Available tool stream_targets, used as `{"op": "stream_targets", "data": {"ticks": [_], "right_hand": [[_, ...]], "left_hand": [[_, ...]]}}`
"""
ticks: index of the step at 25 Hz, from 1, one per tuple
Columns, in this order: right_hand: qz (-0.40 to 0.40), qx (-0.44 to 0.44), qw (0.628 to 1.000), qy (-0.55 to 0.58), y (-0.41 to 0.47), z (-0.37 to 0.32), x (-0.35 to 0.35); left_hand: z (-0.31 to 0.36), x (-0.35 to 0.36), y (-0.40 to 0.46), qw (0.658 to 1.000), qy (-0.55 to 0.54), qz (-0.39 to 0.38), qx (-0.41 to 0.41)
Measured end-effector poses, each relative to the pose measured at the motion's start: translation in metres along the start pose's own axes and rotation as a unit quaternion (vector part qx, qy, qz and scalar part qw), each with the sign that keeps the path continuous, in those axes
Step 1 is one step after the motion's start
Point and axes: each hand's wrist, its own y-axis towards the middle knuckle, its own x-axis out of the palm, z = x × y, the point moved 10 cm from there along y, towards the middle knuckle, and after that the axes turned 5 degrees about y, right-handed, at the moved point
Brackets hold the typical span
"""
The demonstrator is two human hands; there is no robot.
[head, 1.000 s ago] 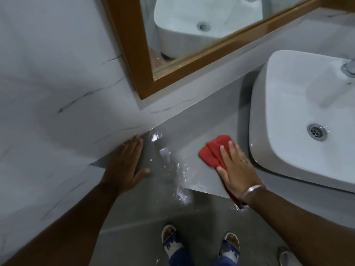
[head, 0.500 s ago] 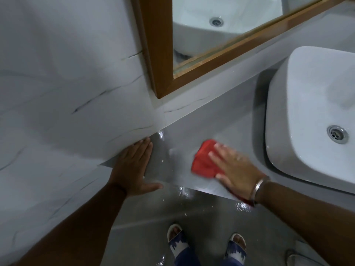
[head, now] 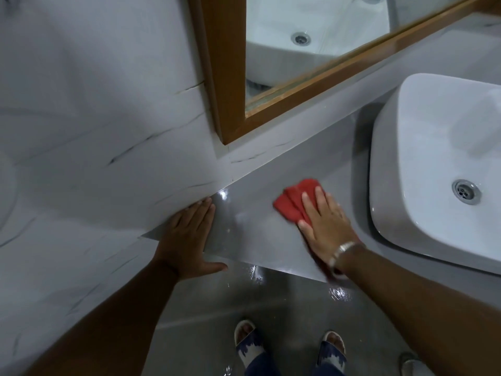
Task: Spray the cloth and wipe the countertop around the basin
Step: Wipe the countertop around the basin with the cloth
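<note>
A red cloth [head: 290,202] lies flat on the grey countertop [head: 252,226], left of the white basin [head: 439,169]. My right hand [head: 325,223] presses down on the cloth with the fingers spread; part of the cloth sticks out beyond the fingertips and a strip trails under the wrist. My left hand [head: 187,234] rests palm-down on the counter's left end, against the marble wall, holding nothing. The counter surface between the hands is wet and glossy. No spray bottle is in view.
A wood-framed mirror [head: 298,50] hangs on the wall above the counter. The marble wall [head: 95,131] closes off the counter's left end. Below the counter edge are the wet grey floor [head: 271,308] and my sandalled feet [head: 249,340].
My right hand slid the cloth left over the counter, then back up and to the right toward the basin. My left hand stayed planted by the wall.
</note>
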Motion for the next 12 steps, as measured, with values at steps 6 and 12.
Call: {"op": "stream_targets", "data": {"ticks": [6,12], "right_hand": [[-0.07,-0.255,0.963,-0.046,-0.056,-0.13,0.038],[-0.032,-0.057,0.998,-0.024,0.041,-0.067,0.002]], "left_hand": [[-0.003,0.001,0.0,1.0,0.024,0.003,0.005],[-0.004,0.001,0.001,0.999,0.036,0.016,-0.013]]}}
